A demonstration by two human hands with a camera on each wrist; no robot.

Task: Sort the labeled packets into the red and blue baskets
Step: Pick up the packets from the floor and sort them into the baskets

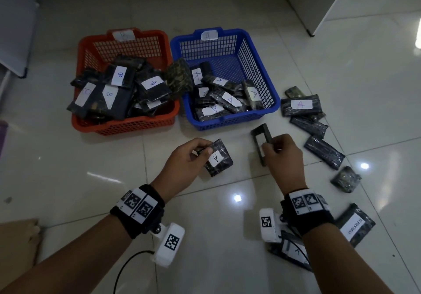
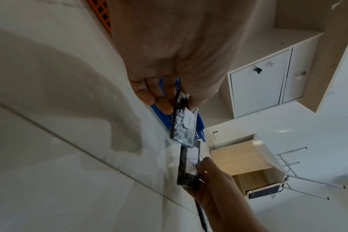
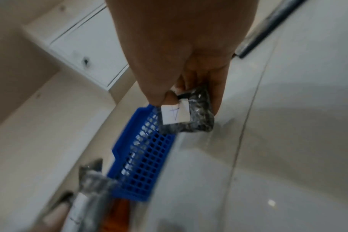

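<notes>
Head view: left hand [image 1: 191, 157] pinches a dark packet [image 1: 219, 158] labeled "A", held above the tiled floor [image 1: 227, 225], in front of the blue basket [image 1: 262, 70]. Right hand [image 1: 283, 157] pinches a second packet [image 1: 262, 142]. The red basket [image 1: 123, 125] holds "B" packets.

Left wrist view: fingers [image 2: 149, 94] and thumb close on the packet's end.

Right wrist view, blurred: thumb and fingers [image 3: 218, 94] pinch the labeled second packet.

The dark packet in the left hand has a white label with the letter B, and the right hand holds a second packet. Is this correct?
Not quite: the white label on the dark plastic-wrapped packet in the left hand reads A, not B, as the head view shows. The right hand does hold a second dark packet.
</notes>
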